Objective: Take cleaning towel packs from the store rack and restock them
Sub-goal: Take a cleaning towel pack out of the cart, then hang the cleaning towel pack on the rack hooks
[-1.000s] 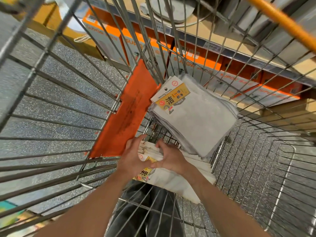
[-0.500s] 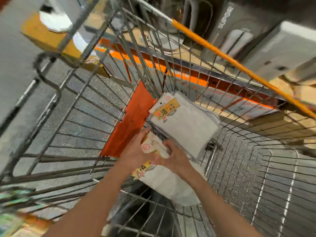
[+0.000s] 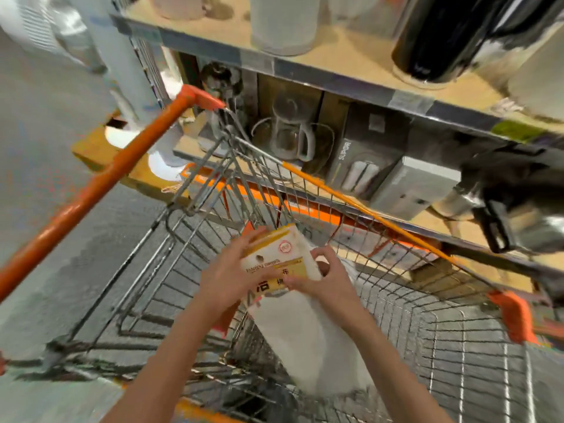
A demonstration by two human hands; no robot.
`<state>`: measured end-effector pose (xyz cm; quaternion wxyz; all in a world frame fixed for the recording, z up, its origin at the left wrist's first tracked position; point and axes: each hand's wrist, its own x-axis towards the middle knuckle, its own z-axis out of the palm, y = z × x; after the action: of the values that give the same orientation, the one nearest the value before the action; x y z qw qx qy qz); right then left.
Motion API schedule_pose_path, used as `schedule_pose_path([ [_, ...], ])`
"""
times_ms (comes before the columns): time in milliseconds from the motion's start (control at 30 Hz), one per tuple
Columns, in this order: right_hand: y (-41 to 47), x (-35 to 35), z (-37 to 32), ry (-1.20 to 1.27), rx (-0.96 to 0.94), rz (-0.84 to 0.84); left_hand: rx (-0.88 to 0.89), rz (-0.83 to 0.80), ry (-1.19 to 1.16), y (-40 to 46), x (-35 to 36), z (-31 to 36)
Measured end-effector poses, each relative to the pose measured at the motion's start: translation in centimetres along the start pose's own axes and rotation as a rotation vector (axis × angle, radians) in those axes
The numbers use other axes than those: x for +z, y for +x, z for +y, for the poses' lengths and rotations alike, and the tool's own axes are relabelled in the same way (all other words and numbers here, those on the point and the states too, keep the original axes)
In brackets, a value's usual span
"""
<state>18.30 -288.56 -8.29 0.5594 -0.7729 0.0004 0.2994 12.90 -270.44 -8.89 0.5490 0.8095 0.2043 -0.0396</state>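
Observation:
A stack of cleaning towel packs [image 3: 308,337], grey-white cloths under yellow-and-white paper labels [image 3: 274,257], hangs above the inside of a wire shopping cart [image 3: 396,300]. My left hand [image 3: 225,279] grips the labelled top from the left. On the right side of the labels, my right hand [image 3: 323,279] pinches the same stack. The cloths droop down into the cart between my forearms. The cart's floor beneath the towels is hidden.
The cart's orange handle [image 3: 100,184] runs up the left. Beyond the cart stands a store rack [image 3: 351,80] with a glass kettle [image 3: 290,132], boxed appliances [image 3: 363,160] and a black flask [image 3: 442,38]. Grey speckled floor [image 3: 45,132] lies to the left.
Both hands have lifted a stack of towel packs up out of the cart bottom. The view has swung upward toward the rack; the other pile in the cart is out of sight.

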Motion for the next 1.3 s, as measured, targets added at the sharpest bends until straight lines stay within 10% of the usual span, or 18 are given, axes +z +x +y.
schedule_pose_path([
  [433, -5.4, -1.0, -9.8, 0.307, -0.136, -0.097, 0.33, 0.407, -0.264, -6.6, -3.2, 9.1],
  [700, -7.6, 1.5, -13.4, 0.347, -0.165, -0.339, 0.231, 0.593, -0.35, -13.6, -3.7, 9.4],
  [1300, -20.1, 28.4, -17.1, -0.009, -0.378, -0.85, 0.107, 1.239, -0.505, -34.3, -16.2, -0.7],
])
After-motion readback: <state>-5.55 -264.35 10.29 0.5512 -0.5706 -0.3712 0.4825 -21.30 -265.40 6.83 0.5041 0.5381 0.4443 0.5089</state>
